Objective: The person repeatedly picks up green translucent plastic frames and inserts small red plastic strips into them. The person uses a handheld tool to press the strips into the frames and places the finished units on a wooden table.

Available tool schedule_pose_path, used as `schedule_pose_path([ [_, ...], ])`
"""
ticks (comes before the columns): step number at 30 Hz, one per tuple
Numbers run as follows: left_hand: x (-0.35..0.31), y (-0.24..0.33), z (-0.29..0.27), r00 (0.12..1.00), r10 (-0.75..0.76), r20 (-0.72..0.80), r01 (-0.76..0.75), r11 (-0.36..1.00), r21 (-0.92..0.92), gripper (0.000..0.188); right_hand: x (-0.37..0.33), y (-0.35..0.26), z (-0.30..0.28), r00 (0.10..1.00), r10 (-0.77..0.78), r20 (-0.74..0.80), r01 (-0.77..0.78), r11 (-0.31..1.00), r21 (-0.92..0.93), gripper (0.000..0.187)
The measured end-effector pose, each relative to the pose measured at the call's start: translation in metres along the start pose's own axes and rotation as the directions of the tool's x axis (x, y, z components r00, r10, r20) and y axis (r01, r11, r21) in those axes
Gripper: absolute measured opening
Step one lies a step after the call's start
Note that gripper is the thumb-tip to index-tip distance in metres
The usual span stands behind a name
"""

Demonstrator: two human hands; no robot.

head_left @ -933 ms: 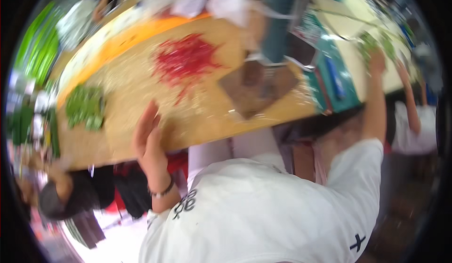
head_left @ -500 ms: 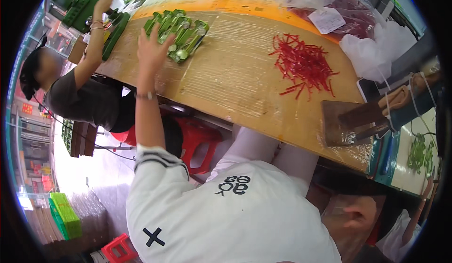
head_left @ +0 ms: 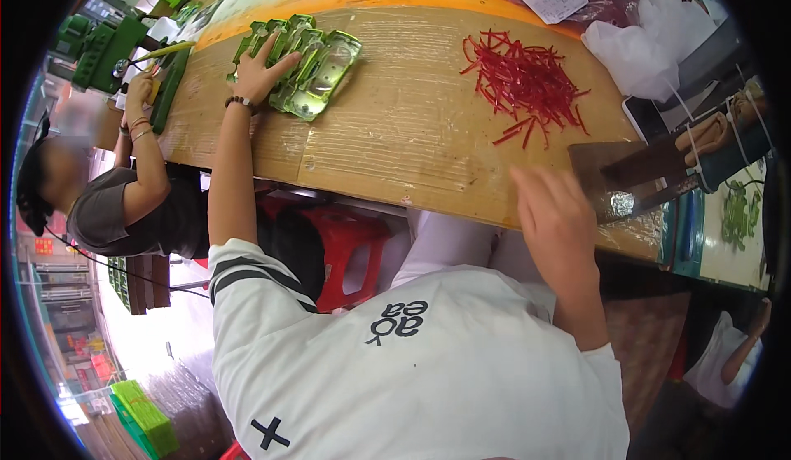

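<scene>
My left hand (head_left: 262, 71) lies with spread fingers over a row of shiny green plastic pieces (head_left: 317, 77) at the table's left, touching them. The pieces stand side by side, a clear part showing in the rightmost one; my palm and fingers partly cover the others. My right hand (head_left: 554, 205) hovers at the table's near edge, its fingers stretched out, slightly blurred, with nothing seen in them. The nearest thing to it is a loose heap of thin red strips (head_left: 527, 81), a little farther away.
The table (head_left: 395, 122) is covered in clear film. At the right stand a dark flat-plated tool with tied handles (head_left: 651, 155) and a white plastic bag (head_left: 651, 40). At the left, a co-worker (head_left: 124, 205) handles a green machine (head_left: 107, 56). A red stool (head_left: 350, 250) stands below.
My left hand has come down from above the green pieces onto them. My right hand has risen from low beside my body to the table edge. The view has shifted slightly.
</scene>
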State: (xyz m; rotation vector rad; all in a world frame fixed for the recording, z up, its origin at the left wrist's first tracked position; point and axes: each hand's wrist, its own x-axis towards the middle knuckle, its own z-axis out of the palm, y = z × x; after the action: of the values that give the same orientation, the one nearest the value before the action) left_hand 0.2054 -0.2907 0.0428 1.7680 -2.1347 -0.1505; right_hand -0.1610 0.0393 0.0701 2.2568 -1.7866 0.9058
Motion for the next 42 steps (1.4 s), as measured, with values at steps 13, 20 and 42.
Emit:
schedule_pose_path([
  [13,-0.074,0.117,0.009,0.995,0.098,-0.030,-0.099,0.995,-0.033,0.085,0.029,0.016,0.024,0.989,0.071,0.128,-0.034,0.962,-0.270,0.026],
  [20,-0.161,0.197,-0.011,0.857,0.423,-0.294,-0.436,0.900,0.023,0.057,0.031,0.024,0.030,0.999,0.028,0.032,-0.016,0.944,-0.329,0.020],
  [42,-0.235,0.200,0.010,0.776,0.423,-0.468,-0.621,0.380,-0.686,0.017,0.012,0.011,0.005,0.932,-0.113,-0.344,0.240,0.903,0.355,0.029],
])
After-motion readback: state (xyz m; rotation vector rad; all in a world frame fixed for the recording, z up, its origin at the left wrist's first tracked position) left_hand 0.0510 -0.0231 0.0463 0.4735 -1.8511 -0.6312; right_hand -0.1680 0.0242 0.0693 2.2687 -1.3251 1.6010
